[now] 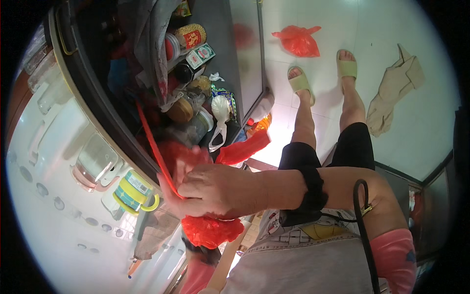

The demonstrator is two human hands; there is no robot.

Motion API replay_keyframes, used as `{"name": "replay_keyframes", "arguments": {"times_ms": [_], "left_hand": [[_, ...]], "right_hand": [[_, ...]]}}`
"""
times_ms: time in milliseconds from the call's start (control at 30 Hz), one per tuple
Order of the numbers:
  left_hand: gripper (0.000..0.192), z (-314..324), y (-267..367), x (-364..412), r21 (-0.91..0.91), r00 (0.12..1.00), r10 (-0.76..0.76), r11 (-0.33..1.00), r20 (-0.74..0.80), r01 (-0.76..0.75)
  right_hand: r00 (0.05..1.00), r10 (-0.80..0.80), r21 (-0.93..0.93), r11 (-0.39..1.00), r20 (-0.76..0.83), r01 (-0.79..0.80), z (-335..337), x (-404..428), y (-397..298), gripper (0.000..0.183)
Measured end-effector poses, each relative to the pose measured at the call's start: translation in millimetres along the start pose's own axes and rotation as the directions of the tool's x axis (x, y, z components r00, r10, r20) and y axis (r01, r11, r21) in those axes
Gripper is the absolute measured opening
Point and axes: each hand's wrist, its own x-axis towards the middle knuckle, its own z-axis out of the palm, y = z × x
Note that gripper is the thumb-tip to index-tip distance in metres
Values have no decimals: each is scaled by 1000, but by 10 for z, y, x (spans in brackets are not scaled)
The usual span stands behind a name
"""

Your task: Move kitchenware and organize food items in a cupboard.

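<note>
My right hand point(220, 193) is curled over a thin red plastic bag point(213, 231), whose crumpled part bulges below the wrist. A taut red strip point(156, 149) of plastic runs from between my hands up into the dark cabinet. Behind the right hand, my left hand point(169, 200) is mostly covered; its visible fingers press against the red plastic. Another red length point(244, 149) sticks out past the knuckles towards the floor. Blur hides the folds between my fingers.
An open cabinet holds jars point(181, 110), a green-and-white box point(200, 56) and a knotted white bag point(221, 108). Its door point(249, 55) stands open. On the tiles lie a red bag point(299, 40) and beige cloth point(396, 92). A yellow-handled container point(134, 193) stands on the counter.
</note>
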Motion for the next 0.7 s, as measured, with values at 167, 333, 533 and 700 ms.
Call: {"name": "replay_keyframes", "arguments": {"times_ms": [167,333,533,700], "left_hand": [[37,-241,9,1169,-392,944,299,892,138,-225],[25,-156,0,1217,-402,961,254,896,110,-191],[21,-143,-115,994,-213,983,177,960,-47,-183],[28,-279,-117,1021,11,962,263,965,-78,-263]], "right_hand": [[990,-32,-15,999,135,34,-95,-91,-2,12],[968,174,-249,960,183,-126,-344,-371,160,16],[960,279,-494,839,30,-228,-339,-358,360,22],[951,302,-579,763,-73,-287,-272,-340,577,22]]}}
